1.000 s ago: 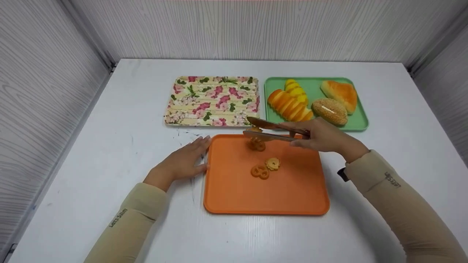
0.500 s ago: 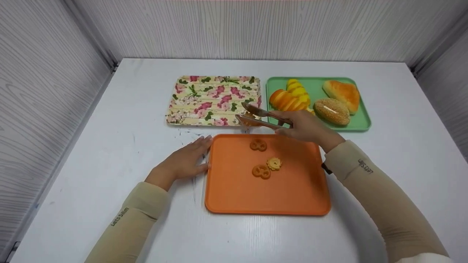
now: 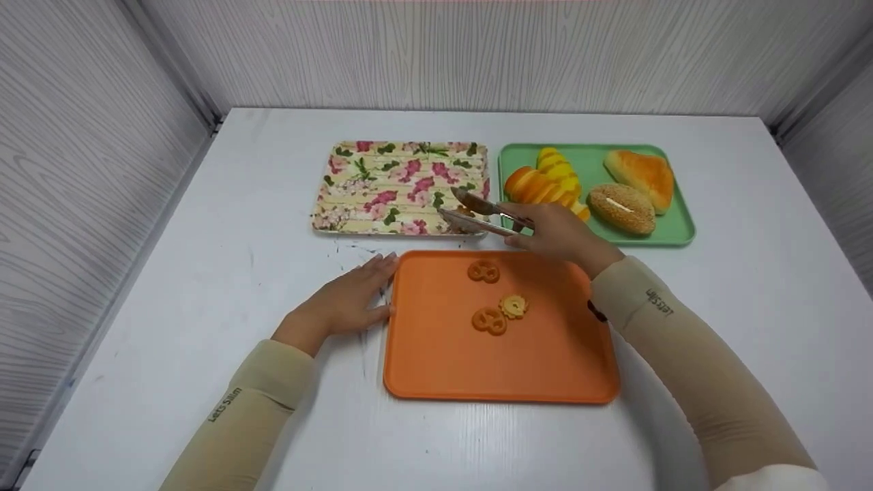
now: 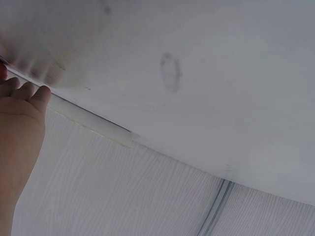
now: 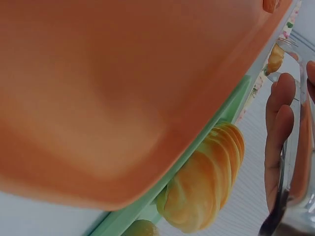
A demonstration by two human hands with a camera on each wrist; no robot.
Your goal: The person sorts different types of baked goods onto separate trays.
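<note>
My right hand (image 3: 560, 233) grips metal tongs (image 3: 476, 203), reaching over the lower right corner of a floral tray (image 3: 368, 204). Between the tong ends is a small golden cookie (image 5: 275, 60), mostly hidden in the head view; whether the tongs still pinch it I cannot tell. At the left rim of an orange tray (image 3: 436, 365), my left hand (image 3: 337, 300) rests with its fingers extended, touching the edge. Two pretzel-shaped cookies lie on this tray, one near the back (image 3: 483, 271) and one near the middle (image 3: 490, 320). A round scalloped cookie (image 3: 513, 307) touches the nearer pretzel.
A green tray (image 3: 590, 158) sits right of the floral one. It bears a sliced-looking loaf (image 3: 535, 185), a yellow striped roll (image 3: 559, 167), a seeded bun (image 3: 622, 208) and a triangular bread (image 3: 641, 177). Pale wood-grain panels (image 3: 436, 54) rise behind the white table (image 3: 191, 273).
My right hand has carried the tongs and a cookie from above the orange tray's back edge to the floral tray's corner, leftward and away from me. My left hand stays put.
</note>
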